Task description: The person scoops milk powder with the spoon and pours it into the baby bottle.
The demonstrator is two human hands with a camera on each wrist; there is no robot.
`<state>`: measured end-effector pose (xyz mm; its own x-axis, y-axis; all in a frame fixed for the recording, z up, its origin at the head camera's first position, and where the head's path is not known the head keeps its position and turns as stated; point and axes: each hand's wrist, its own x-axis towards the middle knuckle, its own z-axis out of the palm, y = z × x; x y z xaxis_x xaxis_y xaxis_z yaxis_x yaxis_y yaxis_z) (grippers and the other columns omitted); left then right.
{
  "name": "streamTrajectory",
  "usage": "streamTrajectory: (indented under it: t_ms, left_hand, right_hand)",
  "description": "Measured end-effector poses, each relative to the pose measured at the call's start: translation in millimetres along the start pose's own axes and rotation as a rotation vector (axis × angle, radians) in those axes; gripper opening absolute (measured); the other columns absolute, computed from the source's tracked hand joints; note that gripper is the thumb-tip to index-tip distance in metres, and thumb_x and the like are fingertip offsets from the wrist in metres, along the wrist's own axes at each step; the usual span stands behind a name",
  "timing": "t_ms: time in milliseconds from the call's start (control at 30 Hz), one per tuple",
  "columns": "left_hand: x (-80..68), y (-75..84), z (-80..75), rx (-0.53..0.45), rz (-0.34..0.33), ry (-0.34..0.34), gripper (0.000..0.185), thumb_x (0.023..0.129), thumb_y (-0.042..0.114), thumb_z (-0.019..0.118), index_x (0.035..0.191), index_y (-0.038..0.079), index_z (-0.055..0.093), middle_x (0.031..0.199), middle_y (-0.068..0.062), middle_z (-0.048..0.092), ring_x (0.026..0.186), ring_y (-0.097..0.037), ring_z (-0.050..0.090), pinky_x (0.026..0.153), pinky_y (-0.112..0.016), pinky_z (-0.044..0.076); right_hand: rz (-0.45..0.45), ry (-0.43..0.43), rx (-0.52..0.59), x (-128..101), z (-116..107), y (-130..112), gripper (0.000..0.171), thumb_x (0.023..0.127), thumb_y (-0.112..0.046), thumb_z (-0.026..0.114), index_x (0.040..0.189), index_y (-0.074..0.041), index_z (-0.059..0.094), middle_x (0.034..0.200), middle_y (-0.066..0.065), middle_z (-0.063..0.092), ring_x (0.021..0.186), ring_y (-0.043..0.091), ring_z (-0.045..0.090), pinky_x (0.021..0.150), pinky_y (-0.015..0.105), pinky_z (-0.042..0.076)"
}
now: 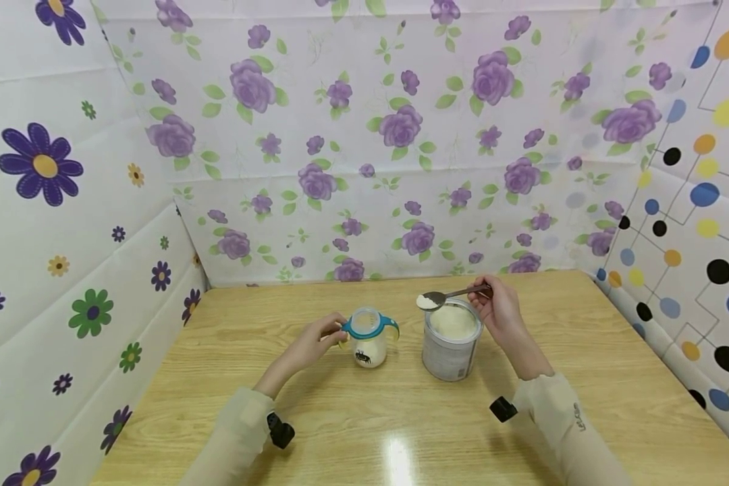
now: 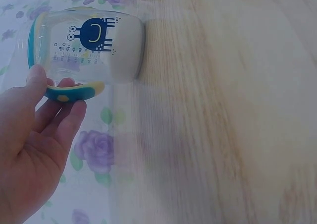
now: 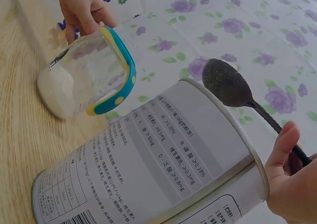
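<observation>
A clear baby bottle (image 1: 369, 349) with a blue-green two-handled collar stands on the table, its lower part filled with white powder. My left hand (image 1: 319, 337) grips one of its handles (image 2: 74, 92) between thumb and fingers. To the right stands a tin (image 1: 448, 351) with pale milk powder (image 1: 454, 322) inside. My right hand (image 1: 497, 307) holds a dark spoon (image 1: 462, 292) by its handle over the tin's rim. White powder (image 1: 426, 302) lies in the spoon's bowl. From the right wrist, only the underside of that bowl shows.
The wooden table (image 1: 352, 432) meets a flowered cloth (image 1: 364, 169) at the back. Patterned sheets stand along the left and right sides. A black wrist camera (image 1: 279, 430) sits at the left sleeve, another black camera (image 1: 503, 409) at the right.
</observation>
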<state>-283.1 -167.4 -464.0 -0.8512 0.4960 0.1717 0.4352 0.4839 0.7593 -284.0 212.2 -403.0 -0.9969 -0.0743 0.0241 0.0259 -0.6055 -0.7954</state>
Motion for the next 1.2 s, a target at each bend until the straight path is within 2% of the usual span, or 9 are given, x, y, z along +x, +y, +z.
streamTrajectory:
  t_ms: [233,400,667,767,900,1133,1200]
  left_hand:
    - [-0.5,-1.3,1.1,-0.02,-0.015,0.001,0.009,0.101,0.023,0.052,0.108,0.023,0.058,0.107,-0.01,0.07,0.104,-0.024,0.066,0.087,-0.042,0.055]
    - [-0.9,1.0,2.5,-0.039,-0.019,0.006,0.011,0.101,0.016,0.051,0.11,0.016,0.058,0.109,-0.017,0.068,0.105,-0.031,0.066,0.088,-0.049,0.053]
    - [-9.4,34.5,-6.3,-0.026,0.003,-0.025,0.012,0.101,0.008,0.05,0.109,0.009,0.058,0.109,-0.023,0.067,0.105,-0.036,0.065,0.087,-0.045,0.055]
    - [-10.2,39.1,-7.5,-0.021,0.005,-0.024,0.011,0.101,0.009,0.05,0.109,0.009,0.058,0.108,-0.023,0.067,0.104,-0.036,0.066,0.087,-0.045,0.055]
    - [-8.7,34.3,-6.6,-0.027,-0.002,-0.028,0.012,0.101,0.009,0.05,0.11,0.009,0.058,0.109,-0.024,0.067,0.104,-0.036,0.066,0.087,-0.046,0.055]
    - [-1.1,0.7,2.4,-0.027,-0.02,-0.002,0.013,0.101,0.016,0.051,0.112,0.014,0.058,0.109,-0.018,0.068,0.105,-0.032,0.066,0.088,-0.048,0.054]
    - [-0.7,-2.1,2.7,-0.026,-0.016,0.006,0.012,0.101,0.019,0.051,0.111,0.017,0.058,0.109,-0.015,0.069,0.105,-0.029,0.066,0.089,-0.046,0.054]
  right_hand:
    - [-0.011,-0.019,-0.067,-2,4,2,0.038,0.106,-0.015,0.032,0.08,-0.007,0.058,0.075,0.001,0.065,0.062,0.009,0.062,0.057,0.014,0.051]
    - [-0.02,-0.047,-0.094,-3,6,2,0.037,0.106,-0.015,0.033,0.081,-0.007,0.059,0.077,0.001,0.065,0.063,0.008,0.063,0.059,0.014,0.052]
    - [-0.025,-0.047,-0.112,-3,9,3,0.039,0.106,-0.015,0.032,0.08,-0.007,0.06,0.076,0.0,0.065,0.063,0.008,0.063,0.06,0.014,0.053]
    - [-0.026,-0.047,-0.113,-3,10,4,0.039,0.106,-0.016,0.033,0.079,-0.007,0.06,0.076,0.0,0.066,0.063,0.008,0.063,0.059,0.015,0.053]
    - [-0.029,-0.053,-0.114,-3,11,4,0.039,0.106,-0.017,0.034,0.079,-0.007,0.061,0.075,0.0,0.066,0.063,0.008,0.063,0.06,0.015,0.053]
    - [-0.022,-0.041,-0.147,-2,13,6,0.04,0.107,-0.014,0.03,0.08,-0.008,0.06,0.077,0.0,0.066,0.064,0.008,0.063,0.06,0.014,0.053]
    - [-0.015,-0.04,-0.15,-2,14,6,0.04,0.107,-0.014,0.03,0.08,-0.008,0.06,0.077,0.0,0.066,0.064,0.008,0.063,0.06,0.013,0.052]
